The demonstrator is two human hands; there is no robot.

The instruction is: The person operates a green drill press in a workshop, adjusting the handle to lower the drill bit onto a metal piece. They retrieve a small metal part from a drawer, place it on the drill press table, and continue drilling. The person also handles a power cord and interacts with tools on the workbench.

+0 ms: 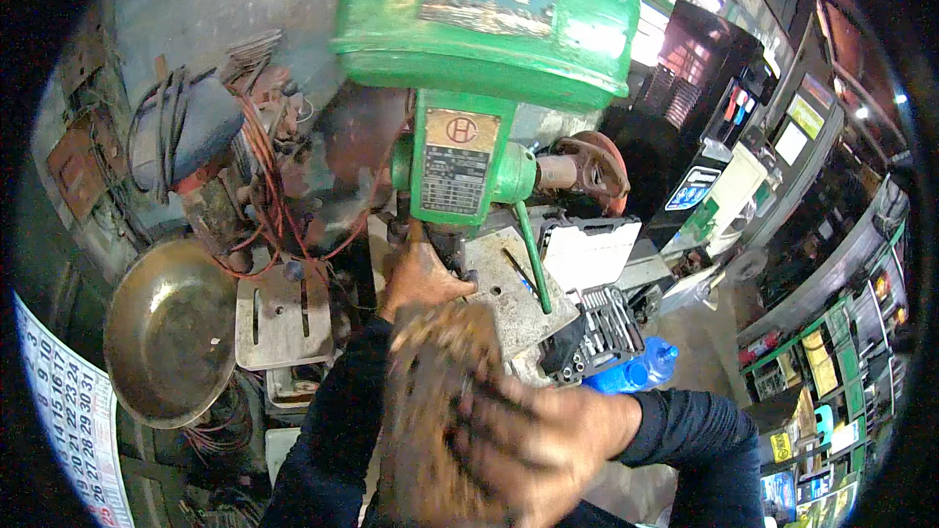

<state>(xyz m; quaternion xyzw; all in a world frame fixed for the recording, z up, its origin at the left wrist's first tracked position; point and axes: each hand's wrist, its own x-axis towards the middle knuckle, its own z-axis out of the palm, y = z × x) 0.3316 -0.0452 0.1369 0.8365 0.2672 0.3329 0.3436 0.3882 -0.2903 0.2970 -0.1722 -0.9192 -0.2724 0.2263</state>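
A brown object (421, 411), heavily blurred, is observed at the lower centre, close to the camera; its kind cannot be told. It is placed directly left of the right hand (548, 435) and nearer to the camera than the left hand (421, 276), whose wrist is seen just beyond its upper end. The fingers of the right hand are bent and laid against its right side; whether it is gripped or only touched cannot be told because of blur.

The left hand is raised under the head of a green drill press (484, 29), beside the spindle area. Its thumb is pointed to the right; the other fingers are partly hidden, so whether anything is pinched cannot be told. The two hands are held apart.

A grey slotted plate (514, 318) is seen right of the left hand, crossed in view by a green lever (531, 259). An open tool case (606, 328) and a blue bottle (660, 360) are located farther right. A round metal pan (166, 332) is noted at the far left.
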